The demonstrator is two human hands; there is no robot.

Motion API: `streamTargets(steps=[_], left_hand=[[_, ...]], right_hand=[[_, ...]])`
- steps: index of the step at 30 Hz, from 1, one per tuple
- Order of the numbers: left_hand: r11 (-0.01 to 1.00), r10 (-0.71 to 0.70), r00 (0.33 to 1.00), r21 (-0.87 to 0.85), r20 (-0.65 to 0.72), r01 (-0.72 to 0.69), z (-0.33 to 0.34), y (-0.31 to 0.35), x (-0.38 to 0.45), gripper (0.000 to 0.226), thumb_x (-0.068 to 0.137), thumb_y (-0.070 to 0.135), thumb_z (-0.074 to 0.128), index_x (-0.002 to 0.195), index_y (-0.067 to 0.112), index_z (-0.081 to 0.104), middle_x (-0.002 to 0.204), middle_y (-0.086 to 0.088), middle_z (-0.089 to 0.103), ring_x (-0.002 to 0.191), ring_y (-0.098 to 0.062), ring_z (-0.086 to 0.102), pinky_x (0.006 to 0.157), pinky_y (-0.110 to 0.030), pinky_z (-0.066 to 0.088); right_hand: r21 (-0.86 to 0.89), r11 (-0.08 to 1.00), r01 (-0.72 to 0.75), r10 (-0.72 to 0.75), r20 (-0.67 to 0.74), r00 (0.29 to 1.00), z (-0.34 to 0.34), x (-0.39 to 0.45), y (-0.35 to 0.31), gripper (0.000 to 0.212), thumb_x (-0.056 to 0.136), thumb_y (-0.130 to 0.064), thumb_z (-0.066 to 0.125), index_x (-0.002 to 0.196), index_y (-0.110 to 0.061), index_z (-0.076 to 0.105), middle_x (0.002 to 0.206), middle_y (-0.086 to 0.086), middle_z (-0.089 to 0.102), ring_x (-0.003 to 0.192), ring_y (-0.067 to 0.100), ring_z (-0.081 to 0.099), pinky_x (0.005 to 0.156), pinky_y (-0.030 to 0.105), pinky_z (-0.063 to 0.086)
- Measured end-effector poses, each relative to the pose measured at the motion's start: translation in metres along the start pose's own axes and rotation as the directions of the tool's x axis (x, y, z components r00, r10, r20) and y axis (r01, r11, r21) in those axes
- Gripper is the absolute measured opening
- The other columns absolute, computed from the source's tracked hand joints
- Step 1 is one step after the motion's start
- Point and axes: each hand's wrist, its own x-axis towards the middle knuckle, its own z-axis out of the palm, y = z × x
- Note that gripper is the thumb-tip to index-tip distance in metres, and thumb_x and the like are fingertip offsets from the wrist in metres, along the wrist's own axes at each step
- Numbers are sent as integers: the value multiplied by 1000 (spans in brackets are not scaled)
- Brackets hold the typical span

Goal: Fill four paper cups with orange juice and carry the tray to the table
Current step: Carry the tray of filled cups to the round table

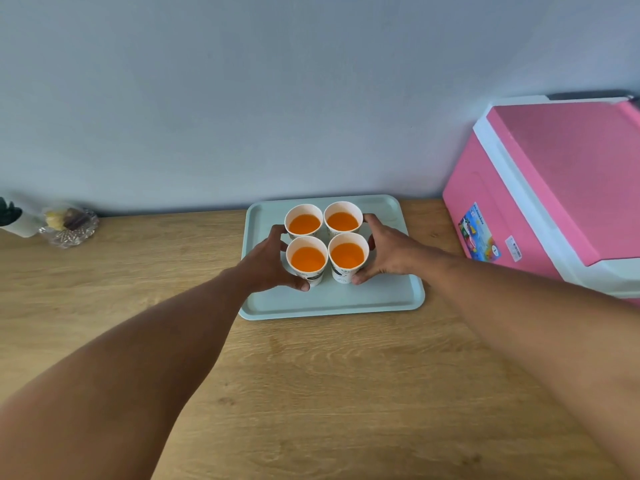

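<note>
Wood bench [311, 393], open left of and in front of the tray. 1 pink cooler [554, 174] just right of the tray. Pale-green tray [381, 296] against the wall. On it, 4 paper cups [307, 259], 2x2, touching, each holding orange juice [347, 255]. Left grip [268, 263] and right grip [388, 256] are curled round the cluster's sides. 1 glass dish [69, 226] far left of the tray.

The pink cooler [540, 188] is being cut off by the right edge, and its label [479, 237] is being shown too small to read. The potted plant [8, 212] is being clipped by the left edge; the contents of the glass dish [69, 227] are being blurred beyond telling. The outer sides of the paper cups [348, 239] are being partly hidden by the left hand [270, 261] and the right hand [388, 254].
</note>
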Motion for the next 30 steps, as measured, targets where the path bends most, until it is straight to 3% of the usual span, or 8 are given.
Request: streamTargets(steps=[5,8,13,16,20,25,30], left_hand=[[1000,-7,1000,13,11,7,-3,-3,-2,121,46,52,98,142,35,26,134,7,56,119,-17,56,97,-48,53],[993,-8,999,115,-40,13,-11,-9,-7,122,42,62,95,143,40,30,133,9,58,118,-17,55,95,-49,54],[950,-133,959,244,-252,196,-30,-45,-26,96,64,48,91,144,24,44,130,-3,59,123,-28,49,98,-47,46],[933,-230,928,203,-293,296,-31,-65,-34,76,75,40,86,138,17,51,125,-8,59,116,-28,54,95,-45,49],[931,-292,906,127,-306,343,-27,-67,-36,50,80,31,81,124,13,65,108,-5,60,93,-19,54,78,-32,42],[932,-344,897,17,-277,362,-23,-63,-32,30,84,19,74,113,16,70,95,2,68,93,-22,62,78,-33,46],[905,-424,863,-129,-276,404,-22,-61,-32,24,83,11,70,107,18,70,94,-1,69,93,-26,65,86,-42,57]], right_hand=[[-5,1000,0,0,2,1000,-1,-3,3,142,45,-56,103,156,-45,15,129,1,60,119,21,60,100,48,54],[-35,999,-30,31,5,1000,-4,-7,13,141,48,-56,102,160,-44,16,131,-2,57,119,20,59,99,43,53],[-33,985,-171,163,-183,970,-10,-20,43,102,79,-45,89,161,-25,33,141,8,58,124,26,60,99,35,48],[3,968,-251,245,-226,943,-4,-29,57,69,89,-37,79,149,-19,48,144,9,59,126,28,60,94,35,48],[71,950,-303,311,-204,928,6,-35,61,54,97,-30,69,148,-21,52,140,6,66,123,29,64,97,39,53],[160,939,-305,335,-215,918,9,-35,61,55,101,-20,64,153,-26,50,145,7,63,128,29,61,98,37,50],[300,909,-289,358,-206,911,16,-37,68,56,102,-16,66,153,-28,48,145,7,60,112,19,55,93,36,49]])
